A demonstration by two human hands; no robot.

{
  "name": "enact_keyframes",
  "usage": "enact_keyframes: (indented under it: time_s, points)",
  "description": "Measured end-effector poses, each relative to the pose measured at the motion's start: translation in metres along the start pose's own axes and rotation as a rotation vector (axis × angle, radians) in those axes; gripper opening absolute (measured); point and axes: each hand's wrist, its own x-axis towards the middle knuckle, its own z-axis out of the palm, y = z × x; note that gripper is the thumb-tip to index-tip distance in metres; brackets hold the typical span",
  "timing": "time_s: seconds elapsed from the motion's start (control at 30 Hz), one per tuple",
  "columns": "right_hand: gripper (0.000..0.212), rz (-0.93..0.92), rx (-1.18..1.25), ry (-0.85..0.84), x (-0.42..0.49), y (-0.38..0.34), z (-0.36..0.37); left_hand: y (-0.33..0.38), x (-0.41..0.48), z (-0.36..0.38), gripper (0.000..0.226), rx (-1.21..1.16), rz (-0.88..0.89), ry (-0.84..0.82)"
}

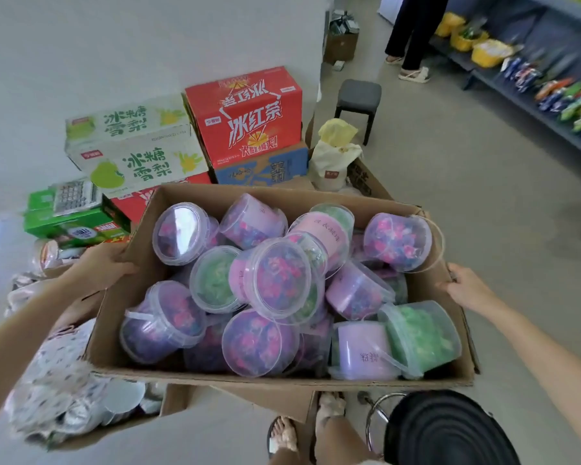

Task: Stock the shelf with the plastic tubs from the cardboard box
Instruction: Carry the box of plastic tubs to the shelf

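Observation:
An open cardboard box is held up in front of me, tilted a little. It is full of several clear plastic tubs with lids and thin handles, holding purple, pink and green contents, lying at all angles. My left hand grips the box's left wall near the far corner. My right hand grips the right wall. The dark shelf runs along the upper right, some way off across the floor.
Stacked drink cartons, red, green-and-white and blue, stand against the wall behind the box. A small dark stool and a person's legs are near the shelf. A black round stool is by my feet. Bagged goods lie lower left.

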Motion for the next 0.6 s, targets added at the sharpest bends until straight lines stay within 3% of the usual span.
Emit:
enact_keyframes:
  time_s: [0.23,0.43,0.6]
  points:
    - [0.025,0.065,0.057,0.051,-0.082,0.050,-0.019,0.014,-0.033,0.022,0.033,0.072,0.074,-0.053]
    - [0.020,0.119,0.111,0.144,-0.162,0.093,-0.023,-0.001,-0.004,0.034,0.060,0.127,0.333,-0.142]
    - [0.021,0.223,0.207,0.241,-0.247,0.121,-0.008,0.006,0.033,0.047,0.045,0.144,0.392,-0.231]
